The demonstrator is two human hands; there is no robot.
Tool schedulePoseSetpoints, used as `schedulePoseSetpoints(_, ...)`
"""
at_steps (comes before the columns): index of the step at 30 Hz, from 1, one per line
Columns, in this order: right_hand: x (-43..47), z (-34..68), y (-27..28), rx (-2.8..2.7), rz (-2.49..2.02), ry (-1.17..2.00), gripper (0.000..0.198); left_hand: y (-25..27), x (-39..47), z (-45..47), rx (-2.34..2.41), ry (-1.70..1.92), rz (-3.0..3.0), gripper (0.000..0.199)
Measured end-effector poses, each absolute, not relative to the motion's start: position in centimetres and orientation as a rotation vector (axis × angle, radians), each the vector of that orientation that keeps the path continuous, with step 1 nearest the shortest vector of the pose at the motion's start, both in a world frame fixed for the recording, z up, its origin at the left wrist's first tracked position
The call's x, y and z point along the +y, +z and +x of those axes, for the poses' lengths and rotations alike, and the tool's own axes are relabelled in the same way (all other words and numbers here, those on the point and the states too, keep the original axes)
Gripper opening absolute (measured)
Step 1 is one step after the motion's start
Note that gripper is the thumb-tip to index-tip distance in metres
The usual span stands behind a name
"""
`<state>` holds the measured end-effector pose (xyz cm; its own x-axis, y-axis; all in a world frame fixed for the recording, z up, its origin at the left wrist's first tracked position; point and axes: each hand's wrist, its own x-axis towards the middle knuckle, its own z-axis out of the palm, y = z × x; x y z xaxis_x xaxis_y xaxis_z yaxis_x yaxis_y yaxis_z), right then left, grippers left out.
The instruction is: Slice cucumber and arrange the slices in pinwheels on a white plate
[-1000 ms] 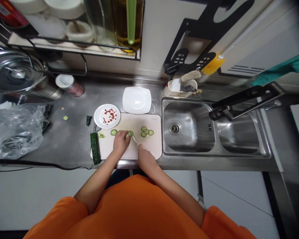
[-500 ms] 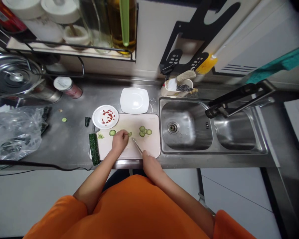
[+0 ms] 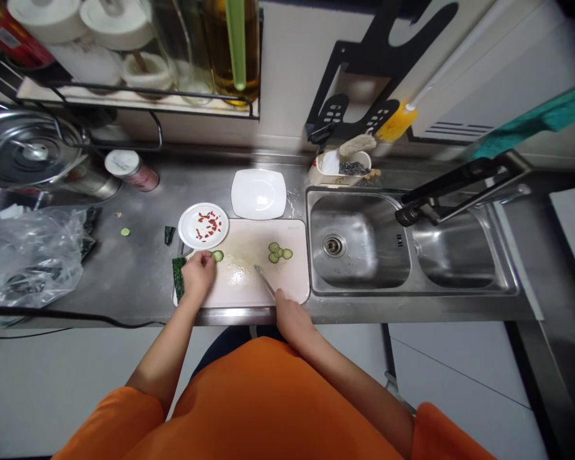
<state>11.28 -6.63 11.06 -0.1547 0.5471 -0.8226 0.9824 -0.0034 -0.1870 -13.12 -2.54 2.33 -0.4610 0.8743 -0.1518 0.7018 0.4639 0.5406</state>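
My left hand [image 3: 199,276] is over the left end of the pale cutting board [image 3: 287,281], fingers pinched together. Whether a thin piece sits between the fingertips is too small to tell. Just right of them lies a cucumber slice [image 3: 217,255]. The dark green cucumber [image 3: 177,275] rests along the board's left edge, partly covered by that hand. My right hand [image 3: 293,317] is closed around the handle of a knife [image 3: 266,280], its tip pointing up and left over the board. Several overlapping cucumber slices [image 3: 278,252] lie on the board's right part.
A white plate with red bits [image 3: 188,225] overlaps the board's top left corner. Behind the board stands a square white plate [image 3: 259,193]. The double sink [image 3: 364,255] is to the right. A plastic bag [image 3: 33,249], lidded pot [image 3: 29,153] and jar [image 3: 133,170] stand left.
My left hand has moved left across the board, from near the knife tip to beside the cucumber. The small green piece near the knife tip is gone from there. The knife hand stays nearly still.
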Motion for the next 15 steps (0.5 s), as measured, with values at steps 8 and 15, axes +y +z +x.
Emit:
schedulePoseSetpoints(8,-6.9,11.4,10.9,1.796,1.582,-1.061,0.041,2.1,-2.0,-11.5,2.2,0.624,1.577,0.023)
schedulePoseSetpoints(15,-7.0,11.2,11.0,1.795,1.606,-1.04,0.036,1.6,2.7,-5.0,1.765,0.501,1.783,0.032)
